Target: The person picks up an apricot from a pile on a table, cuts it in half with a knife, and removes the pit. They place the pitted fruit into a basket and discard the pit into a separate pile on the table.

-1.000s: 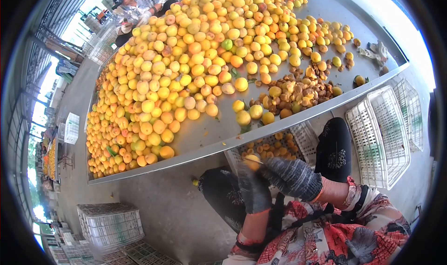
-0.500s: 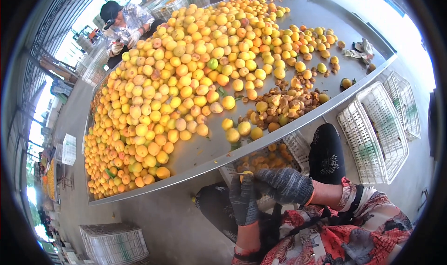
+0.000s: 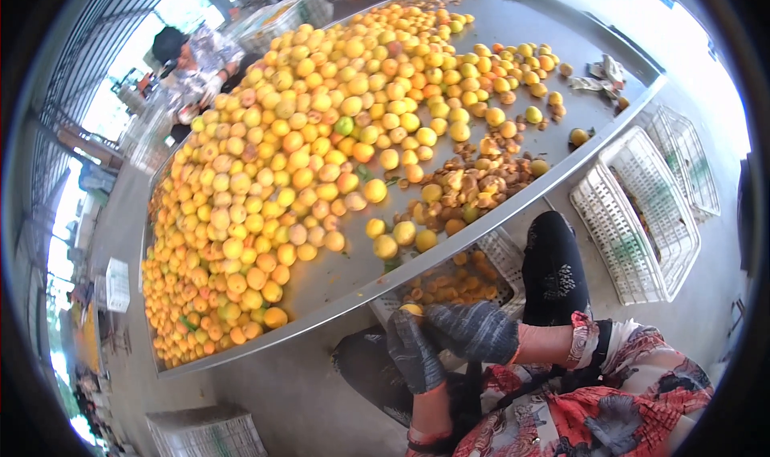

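Both my hands wear dark grey gloves and meet on one yellow-orange fruit (image 3: 411, 309) just below the table's near edge. My left hand (image 3: 415, 350) grips it from below and my right hand (image 3: 472, 330) closes on it from the right. Under them stands a white plastic crate (image 3: 504, 256) holding several split fruit pieces. On the grey metal table (image 3: 337, 276) lies a big heap of yellow-orange fruit (image 3: 305, 152). A small pile of brown pits and scraps (image 3: 469, 186) sits near the edge, close to my hands.
Two white crates (image 3: 634, 216) stand on the floor at the right. Another white crate (image 3: 204, 433) is at the lower left. A person in a dark cap (image 3: 188, 60) works at the table's far side. My dark-clad knee (image 3: 553, 264) is beside the crate.
Both hands stay together on the fruit below the table edge. The view has shifted so the table and heap sit lower and more to the right.
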`<state>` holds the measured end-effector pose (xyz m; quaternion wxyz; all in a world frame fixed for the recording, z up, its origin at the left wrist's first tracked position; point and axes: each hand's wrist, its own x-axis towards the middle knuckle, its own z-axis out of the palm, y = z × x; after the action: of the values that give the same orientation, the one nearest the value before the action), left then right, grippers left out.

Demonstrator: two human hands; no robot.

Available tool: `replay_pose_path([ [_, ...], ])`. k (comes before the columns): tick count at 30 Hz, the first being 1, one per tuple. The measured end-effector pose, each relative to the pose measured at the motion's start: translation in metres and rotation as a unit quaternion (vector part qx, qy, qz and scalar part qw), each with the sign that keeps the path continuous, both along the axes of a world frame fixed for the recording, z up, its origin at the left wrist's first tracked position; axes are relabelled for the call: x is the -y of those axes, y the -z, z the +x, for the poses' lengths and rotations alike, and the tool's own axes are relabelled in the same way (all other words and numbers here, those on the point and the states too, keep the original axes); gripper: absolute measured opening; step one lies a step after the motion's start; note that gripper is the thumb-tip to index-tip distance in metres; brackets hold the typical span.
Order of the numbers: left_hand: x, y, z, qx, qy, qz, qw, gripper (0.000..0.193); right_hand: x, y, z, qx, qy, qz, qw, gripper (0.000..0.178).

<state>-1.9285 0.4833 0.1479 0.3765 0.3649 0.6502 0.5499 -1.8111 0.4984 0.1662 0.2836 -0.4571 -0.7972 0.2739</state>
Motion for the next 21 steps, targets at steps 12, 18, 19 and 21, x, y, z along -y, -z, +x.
replay_pose_path([
  [12,-0.002,0.041,0.076,-0.154,0.110,0.057,0.980,0.029,-0.007,0.001,0.109,-0.205,0.004,-0.231,0.951,0.049],
  [18,0.010,0.039,0.094,-0.141,0.133,0.052,0.980,0.029,-0.006,0.015,0.128,-0.324,-0.048,-0.150,0.933,0.051],
  [19,0.012,0.038,0.099,-0.137,0.140,0.050,0.979,0.029,-0.004,0.016,0.132,-0.325,-0.040,-0.148,0.933,0.051],
  [21,0.015,0.037,0.111,-0.130,0.154,0.050,0.978,0.029,0.000,0.017,0.141,-0.314,-0.054,-0.137,0.938,0.051],
])
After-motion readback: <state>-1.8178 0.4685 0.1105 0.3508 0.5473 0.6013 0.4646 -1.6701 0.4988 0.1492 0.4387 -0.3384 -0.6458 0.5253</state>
